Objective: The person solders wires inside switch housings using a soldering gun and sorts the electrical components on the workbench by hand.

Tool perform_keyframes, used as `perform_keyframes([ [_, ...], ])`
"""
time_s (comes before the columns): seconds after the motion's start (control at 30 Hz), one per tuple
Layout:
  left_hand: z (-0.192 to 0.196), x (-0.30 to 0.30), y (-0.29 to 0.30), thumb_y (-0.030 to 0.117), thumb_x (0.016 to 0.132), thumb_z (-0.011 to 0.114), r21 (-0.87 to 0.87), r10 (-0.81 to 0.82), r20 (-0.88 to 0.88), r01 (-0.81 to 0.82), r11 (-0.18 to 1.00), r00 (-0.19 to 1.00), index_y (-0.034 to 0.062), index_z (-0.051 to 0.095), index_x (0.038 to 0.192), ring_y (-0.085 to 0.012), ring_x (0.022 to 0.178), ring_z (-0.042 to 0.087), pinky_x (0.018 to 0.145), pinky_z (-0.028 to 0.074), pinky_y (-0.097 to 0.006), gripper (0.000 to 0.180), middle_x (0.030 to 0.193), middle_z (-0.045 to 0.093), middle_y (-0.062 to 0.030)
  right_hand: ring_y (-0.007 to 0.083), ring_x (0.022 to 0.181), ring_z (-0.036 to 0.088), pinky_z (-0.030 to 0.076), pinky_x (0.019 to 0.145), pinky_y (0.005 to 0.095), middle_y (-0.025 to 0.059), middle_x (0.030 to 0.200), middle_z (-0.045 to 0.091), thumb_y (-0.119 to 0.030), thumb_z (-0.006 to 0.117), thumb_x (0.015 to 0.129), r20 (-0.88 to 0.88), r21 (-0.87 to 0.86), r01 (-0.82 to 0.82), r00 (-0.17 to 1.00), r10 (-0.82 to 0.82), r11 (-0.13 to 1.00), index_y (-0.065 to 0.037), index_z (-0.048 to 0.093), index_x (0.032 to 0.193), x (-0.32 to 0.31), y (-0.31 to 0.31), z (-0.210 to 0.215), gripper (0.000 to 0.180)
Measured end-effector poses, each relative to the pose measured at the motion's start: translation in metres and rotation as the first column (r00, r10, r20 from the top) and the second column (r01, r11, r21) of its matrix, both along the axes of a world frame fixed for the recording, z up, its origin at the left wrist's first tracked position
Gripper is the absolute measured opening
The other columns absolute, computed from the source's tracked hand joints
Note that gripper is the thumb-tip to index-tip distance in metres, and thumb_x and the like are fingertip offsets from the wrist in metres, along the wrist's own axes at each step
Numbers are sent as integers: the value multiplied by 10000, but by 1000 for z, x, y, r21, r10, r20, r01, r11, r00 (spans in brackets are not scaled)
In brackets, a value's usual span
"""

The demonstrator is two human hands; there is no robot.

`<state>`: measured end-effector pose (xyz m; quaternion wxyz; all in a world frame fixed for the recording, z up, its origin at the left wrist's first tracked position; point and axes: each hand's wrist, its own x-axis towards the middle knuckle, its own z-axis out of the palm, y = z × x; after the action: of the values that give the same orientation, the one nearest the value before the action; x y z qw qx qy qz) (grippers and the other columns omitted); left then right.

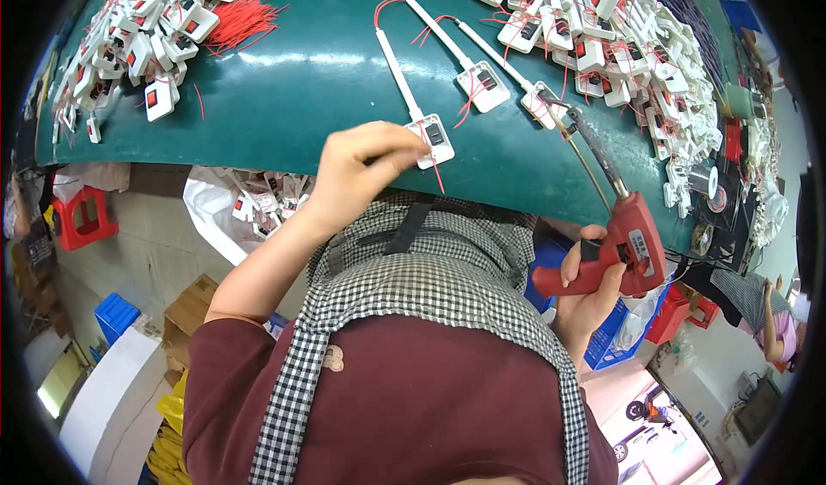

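My left hand (366,162) is closed in a pinch at the edge of a white plastic housing (440,151) with a black switch part and a long white stem. Red wires run across that housing, and one end hangs toward the table edge; whatever lies between the fingertips is hidden. My right hand (589,291) grips a red soldering gun (632,244) by its handle. Its dark tip and a thin metal feed tube reach up to another white housing (542,105). Between these two lies a third stemmed housing (484,88) with red wires.
Piles of white housings (159,51) with red switches, beside a bundle of red wires (241,22), cover the far left of the green table (292,107). A larger heap (619,59) fills the right. A solder spool (704,181) stands right; a white bag (211,210) of parts hangs below the front edge.
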<state>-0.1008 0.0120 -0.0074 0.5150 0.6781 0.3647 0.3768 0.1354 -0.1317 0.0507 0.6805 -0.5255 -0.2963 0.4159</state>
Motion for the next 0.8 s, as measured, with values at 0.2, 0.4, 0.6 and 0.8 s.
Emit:
perform_keyframes([
  [0.2,7,10,11,7,774,606,-410,222,136,-150,900,965,-14,619,841,-103,699,562,607,439,-219,72,761,623,-48,119,485,453,356,406,203,195,958,538,-463,597,795,138,-168,-94,983,118,981,39,357,1210,-12,5,9,694],
  [0.4,4,15,15,10,691,632,180,169,-202,-133,975,965,35,585,738,-217,819,529,695,426,-291,70,811,594,-62,146,586,525,436,510,242,196,1016,554,-447,678,725,35,-339,-193,975,217,921,44,421,1186,-10,-1,15,720],
  [0.6,-1,18,14,15,640,639,309,161,-191,-97,946,968,39,555,693,-235,893,505,762,425,-329,102,922,610,-52,141,603,526,432,526,241,181,1032,556,-420,657,752,10,-388,-284,950,312,877,41,430,1187,-9,-1,8,673],
  [0.8,-3,18,14,30,632,642,308,168,-216,-96,947,962,44,558,684,-230,898,506,749,436,-331,100,949,624,-51,133,604,521,386,484,210,162,1029,562,-410,649,763,-22,-416,-321,939,344,851,35,434,1188,-11,-2,4,652],
])
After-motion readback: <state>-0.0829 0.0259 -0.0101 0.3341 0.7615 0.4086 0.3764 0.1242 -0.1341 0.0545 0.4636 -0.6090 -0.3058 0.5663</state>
